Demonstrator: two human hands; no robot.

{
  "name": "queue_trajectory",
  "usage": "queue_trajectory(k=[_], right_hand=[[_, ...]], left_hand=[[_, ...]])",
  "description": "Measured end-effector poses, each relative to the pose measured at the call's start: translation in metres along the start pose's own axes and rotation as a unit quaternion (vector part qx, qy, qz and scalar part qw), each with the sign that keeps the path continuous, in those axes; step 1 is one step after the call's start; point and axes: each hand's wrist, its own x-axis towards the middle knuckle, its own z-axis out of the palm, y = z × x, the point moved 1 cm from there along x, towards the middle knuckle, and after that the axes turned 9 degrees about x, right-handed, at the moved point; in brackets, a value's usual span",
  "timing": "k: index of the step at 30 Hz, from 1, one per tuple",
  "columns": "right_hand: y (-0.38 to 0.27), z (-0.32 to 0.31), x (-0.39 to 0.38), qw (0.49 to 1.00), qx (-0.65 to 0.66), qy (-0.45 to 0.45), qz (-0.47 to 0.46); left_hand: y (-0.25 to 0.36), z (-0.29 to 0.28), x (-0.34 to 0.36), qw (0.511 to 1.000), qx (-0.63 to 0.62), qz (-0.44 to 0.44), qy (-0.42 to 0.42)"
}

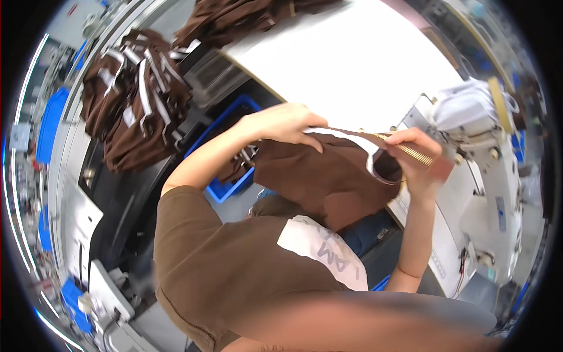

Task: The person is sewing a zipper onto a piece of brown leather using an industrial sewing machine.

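A brown garment piece hangs between my hands in front of my body, at the near edge of the white worktable. Along its upper edge runs a white strip. My left hand pinches that edge, thumb on the near side and fingers over the far side. At the other end, my right hand grips a zipper with gold teeth and brown tape. The zipper stretches from the garment's edge across my right fingers. Beneath the right hand the fabric curls into an open loop.
Sewing machine stands at the right, white fabric draped on it. The lit white tabletop spreads ahead. Brown garments with white strips are heaped at left; another brown pile lies far. A blue crate sits below my left arm.
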Motion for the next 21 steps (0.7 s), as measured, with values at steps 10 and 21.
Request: queue_trajectory(k=[10,21], right_hand=[[0.079,0.086,-0.008,0.994,-0.071,-0.001,0.078],[0.076,0.034,-0.023,0.974,-0.187,0.091,0.089]], left_hand=[[-0.087,0.068,-0.203,0.894,0.215,-0.329,-0.216],[-0.171,0.105,-0.107,0.940,0.194,-0.195,-0.201]])
